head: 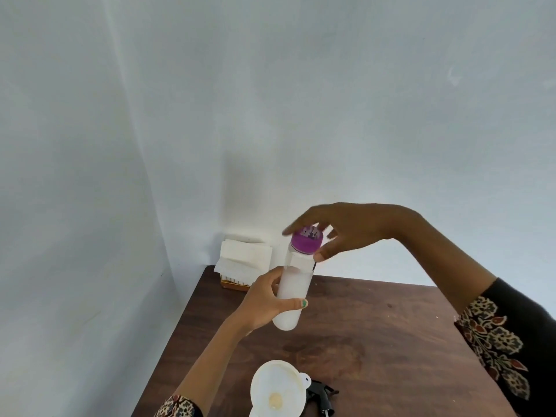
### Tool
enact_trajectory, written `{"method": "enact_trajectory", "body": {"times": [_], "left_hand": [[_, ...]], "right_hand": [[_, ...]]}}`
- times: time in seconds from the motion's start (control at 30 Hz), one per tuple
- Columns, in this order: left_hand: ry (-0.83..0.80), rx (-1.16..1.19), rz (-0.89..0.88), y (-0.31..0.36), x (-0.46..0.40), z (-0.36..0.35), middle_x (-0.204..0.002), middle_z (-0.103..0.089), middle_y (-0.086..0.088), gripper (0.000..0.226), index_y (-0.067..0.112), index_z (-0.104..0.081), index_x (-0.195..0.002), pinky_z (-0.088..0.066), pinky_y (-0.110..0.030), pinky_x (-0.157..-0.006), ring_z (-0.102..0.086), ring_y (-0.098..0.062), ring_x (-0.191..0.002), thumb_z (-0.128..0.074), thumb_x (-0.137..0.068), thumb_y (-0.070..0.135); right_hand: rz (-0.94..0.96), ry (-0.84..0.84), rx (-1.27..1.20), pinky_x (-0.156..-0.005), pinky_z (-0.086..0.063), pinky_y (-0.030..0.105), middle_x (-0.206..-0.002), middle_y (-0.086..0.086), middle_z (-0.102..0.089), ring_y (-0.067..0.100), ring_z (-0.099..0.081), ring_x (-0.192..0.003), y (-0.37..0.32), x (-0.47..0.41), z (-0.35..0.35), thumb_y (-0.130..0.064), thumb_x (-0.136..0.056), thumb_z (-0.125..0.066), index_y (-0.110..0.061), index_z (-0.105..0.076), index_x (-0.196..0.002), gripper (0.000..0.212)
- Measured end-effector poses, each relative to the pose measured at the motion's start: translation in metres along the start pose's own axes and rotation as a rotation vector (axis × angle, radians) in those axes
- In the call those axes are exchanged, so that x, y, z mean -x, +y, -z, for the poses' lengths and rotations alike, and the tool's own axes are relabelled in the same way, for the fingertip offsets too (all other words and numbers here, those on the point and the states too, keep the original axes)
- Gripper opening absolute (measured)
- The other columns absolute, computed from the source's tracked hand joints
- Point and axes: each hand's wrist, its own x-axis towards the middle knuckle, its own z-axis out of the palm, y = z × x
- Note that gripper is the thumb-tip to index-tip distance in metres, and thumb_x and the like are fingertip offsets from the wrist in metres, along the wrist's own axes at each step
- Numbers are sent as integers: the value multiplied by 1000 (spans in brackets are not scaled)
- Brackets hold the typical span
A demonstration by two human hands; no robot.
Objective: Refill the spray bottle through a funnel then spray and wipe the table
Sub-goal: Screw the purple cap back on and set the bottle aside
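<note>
My left hand [266, 302] grips a frosted white water bottle [293, 288] around its middle and holds it upright above the brown table [376, 326]. Its purple lid [307, 240] sits on top, and my right hand [343, 228] has its fingertips and thumb closed around that lid. A white funnel [278, 389] stands at the bottom edge of the view, apparently in the neck of a bottle that is hidden below it. A black spray head [320, 395] lies on the table just right of the funnel.
A stack of white paper napkins [245, 258] stands in a yellowish holder at the table's far left corner, against the pale wall. The table's left edge runs close to the funnel.
</note>
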Motion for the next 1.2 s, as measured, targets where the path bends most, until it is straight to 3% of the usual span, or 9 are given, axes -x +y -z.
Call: {"method": "enact_trajectory", "body": {"times": [0.07, 0.17, 0.23, 0.3, 0.4, 0.63, 0.87, 1.03, 1.2], "left_hand": [[-2, -10, 2, 0, 0, -2, -116, -52, 13, 58, 36, -39, -118, -48, -27, -90, -55, -12, -106, -76, -73, 31], [-51, -9, 12, -3, 1, -6, -116, -51, 13, 58, 37, -38, -116, -49, -25, -89, -55, -11, -105, -76, -73, 29], [-78, -21, 12, -4, 1, -10, -118, -52, 12, 59, 38, -38, -116, -49, -26, -91, -55, -11, -106, -77, -72, 30], [-74, -23, 14, -5, 0, -12, -119, -52, 12, 60, 38, -37, -117, -49, -27, -92, -54, -12, -107, -77, -73, 30], [-46, 27, 46, -8, -2, -12, -123, -52, 8, 60, 36, -37, -121, -48, -30, -94, -54, -15, -110, -75, -75, 30], [-284, 2, 122, -28, -12, -23, -136, -43, 6, 65, 33, -25, -136, -42, -31, -102, -45, -13, -121, -64, -84, 36], [-91, 177, 163, -46, -57, -25, -146, -35, 4, 74, 28, -20, -145, -44, -34, -101, -44, -13, -126, -64, -85, 29], [7, 212, 203, -41, -110, -15, -153, -26, 1, 55, 23, -25, -144, -34, -31, -106, -37, -18, -135, -49, -94, 18], [0, 171, 243, -51, -149, -9, -156, -16, 4, 57, 23, -18, -146, -24, -34, -114, -26, -20, -141, -39, -96, 8]], "right_hand": [[-26, 53, 23, -83, -48, 21, -124, -6, -53, 10, -52, -100, 0, -2, -4, -27, -83, -69, -34, -56, -123, 43], [-222, 89, 164, -74, -47, 29, -107, -4, -59, 17, -57, -85, -3, -6, -8, -46, -82, -65, -31, -61, -113, 35], [-277, 130, 320, -71, -42, 29, -95, -6, -58, 16, -54, -84, -4, -10, -12, -60, -82, -57, -26, -63, -105, 41], [-253, 131, 236, -77, -45, 29, -101, -6, -58, 16, -54, -93, 0, -10, -13, -62, -80, -57, -26, -61, -110, 47], [-160, 39, 47, -85, -47, 26, -120, -6, -55, 15, -52, -105, 7, -9, -18, -51, -77, -69, -28, -50, -125, 56], [-138, 82, -51, -80, -50, 25, -117, -1, -57, 17, -54, -102, 39, -36, -54, -34, -78, -73, -25, -49, -122, 51], [-202, 201, -61, -90, -49, 38, -121, 1, -49, 23, -52, -108, 87, -87, -83, -24, -81, -69, -28, -47, -126, 50], [-271, 379, -81, -92, -44, 33, -134, -2, -42, 25, -52, -114, 120, -138, -99, -13, -89, -61, -27, -43, -138, 54], [-293, 457, -90, -97, -44, 34, -148, 1, -33, 27, -47, -124, 147, -179, -114, -2, -91, -53, -24, -39, -142, 57]]}}
